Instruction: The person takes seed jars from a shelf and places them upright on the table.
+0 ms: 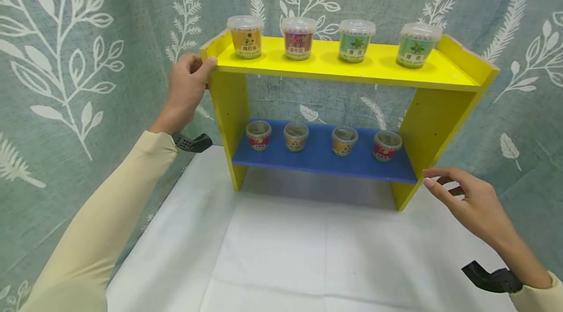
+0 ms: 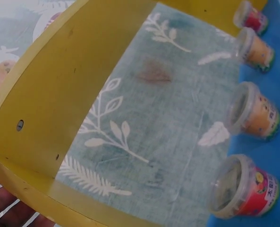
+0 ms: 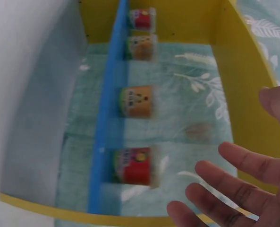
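left hand [image 1: 186, 88]: we hold the top left corner of the shelf [image 1: 435, 126], fingers curled on it | right hand [image 1: 468, 199]: open, empty, near its right leg | shelf: on the white table [image 1: 281, 258] | risk: if we tip it, the top cups [image 1: 299, 38] could slide off

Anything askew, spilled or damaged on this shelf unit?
Nothing stands out. All eight tubs stand upright in two rows on the shelf unit, four on top and four below, lids on and nothing spilled. The left hand grips its top left corner; the right hand hovers open nearby.
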### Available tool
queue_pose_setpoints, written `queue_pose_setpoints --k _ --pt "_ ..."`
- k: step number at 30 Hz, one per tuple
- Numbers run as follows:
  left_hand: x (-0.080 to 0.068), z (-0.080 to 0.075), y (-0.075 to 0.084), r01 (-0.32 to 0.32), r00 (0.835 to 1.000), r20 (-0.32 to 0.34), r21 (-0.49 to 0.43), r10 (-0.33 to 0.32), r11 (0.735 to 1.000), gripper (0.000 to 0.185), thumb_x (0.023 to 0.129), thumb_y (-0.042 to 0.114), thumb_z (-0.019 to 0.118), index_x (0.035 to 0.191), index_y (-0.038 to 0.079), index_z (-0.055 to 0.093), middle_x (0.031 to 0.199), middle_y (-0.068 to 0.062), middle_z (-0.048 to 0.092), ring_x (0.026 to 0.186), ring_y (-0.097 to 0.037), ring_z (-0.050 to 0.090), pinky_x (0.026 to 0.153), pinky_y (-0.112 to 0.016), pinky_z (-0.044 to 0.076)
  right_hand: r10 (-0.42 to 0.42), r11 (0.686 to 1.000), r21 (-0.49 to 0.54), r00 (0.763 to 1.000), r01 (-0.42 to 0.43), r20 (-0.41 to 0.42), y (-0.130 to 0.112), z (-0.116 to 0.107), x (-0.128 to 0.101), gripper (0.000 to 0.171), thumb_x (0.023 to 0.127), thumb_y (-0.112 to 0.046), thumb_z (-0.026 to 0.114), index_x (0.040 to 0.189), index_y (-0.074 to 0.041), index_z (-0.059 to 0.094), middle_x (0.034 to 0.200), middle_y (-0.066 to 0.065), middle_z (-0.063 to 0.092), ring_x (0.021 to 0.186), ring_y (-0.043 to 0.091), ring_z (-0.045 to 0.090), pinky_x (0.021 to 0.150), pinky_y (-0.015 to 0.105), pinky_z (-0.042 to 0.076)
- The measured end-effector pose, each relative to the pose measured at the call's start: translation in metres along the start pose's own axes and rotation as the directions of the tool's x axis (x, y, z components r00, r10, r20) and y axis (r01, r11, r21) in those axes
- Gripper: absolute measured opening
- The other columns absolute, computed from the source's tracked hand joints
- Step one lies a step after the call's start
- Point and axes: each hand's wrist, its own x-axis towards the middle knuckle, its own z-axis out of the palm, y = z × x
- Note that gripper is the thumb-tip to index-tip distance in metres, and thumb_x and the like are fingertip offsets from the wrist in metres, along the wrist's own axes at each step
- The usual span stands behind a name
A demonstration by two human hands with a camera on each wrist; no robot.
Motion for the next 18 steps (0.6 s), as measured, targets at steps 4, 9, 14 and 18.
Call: queue_pose_setpoints --k 4,9,14,18 --pt "0.0 0.001 0.001 0.011 1.0 0.0 -0.014 -0.011 1.0 0.034 0.101 0.045 0.061 0.114 0.014 0.061 0.111 0.001 0.06 0.094 -0.016 0.057 0.081 -0.03 0.049 -0.031 0.999 0.023 0.998 0.032 -0.045 -0.007 -0.011 0.011 0.029 0.101 -0.026 0.068 0.128 -0.013 0.07 0.114 0.01 0.071 0.088 -0.013 0.053 0.071 0.007 0.044" --pt "-0.002 0.0 0.003 0.026 1.0 0.006 -0.024 -0.026 0.999 0.037 0.102 0.046 0.061 0.117 0.013 0.06 0.114 0.0 0.059 0.097 -0.017 0.056 0.084 -0.032 0.048 -0.042 0.999 0.023 0.994 0.045 -0.1 -0.024 -0.024 0.027 0.032 0.102 -0.026 0.068 0.129 -0.009 0.068 0.116 0.013 0.07 0.091 -0.014 0.05 0.078 0.002 0.037" --pt "-0.003 0.0 0.004 0.041 0.999 0.001 -0.031 -0.041 0.999 0.036 0.102 0.045 0.061 0.116 0.013 0.059 0.114 0.0 0.058 0.096 -0.017 0.056 0.084 -0.032 0.048 -0.062 0.998 0.017 0.986 0.065 -0.153 -0.043 -0.04 0.047 0.035 0.103 -0.027 0.066 0.13 -0.004 0.066 0.117 0.015 0.067 0.097 -0.01 0.047 0.081 0.005 0.034" --pt "-0.004 0.002 0.003 0.047 0.999 -0.003 -0.053 -0.048 0.997 0.034 0.101 0.045 0.062 0.114 0.013 0.06 0.112 0.0 0.059 0.095 -0.017 0.057 0.083 -0.032 0.048 -0.075 0.996 0.035 0.979 0.083 -0.19 -0.053 -0.05 0.061 0.035 0.102 -0.028 0.067 0.13 -0.006 0.067 0.114 0.008 0.065 0.097 -0.006 0.049 0.082 0.009 0.035"
